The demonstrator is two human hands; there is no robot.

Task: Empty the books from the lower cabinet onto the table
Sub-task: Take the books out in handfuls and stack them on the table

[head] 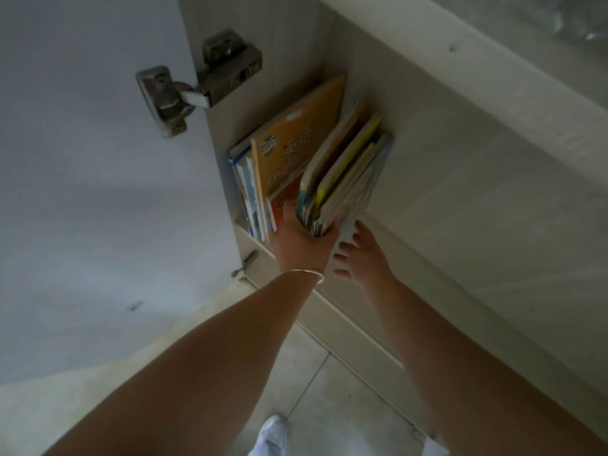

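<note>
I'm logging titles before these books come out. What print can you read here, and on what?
"英语" on the orange book's cover, blurred but legible.
"English" beneath it on the same cover, its end hidden by the bundle of thin books in the left hand's grip.
Round logo above them: too blurred.
Other covers and spines: unreadable.

Left hand (301,241) holds a bundle of books (342,179) in the cabinet (444,159) (right hand (363,258) spread just beside).
</note>
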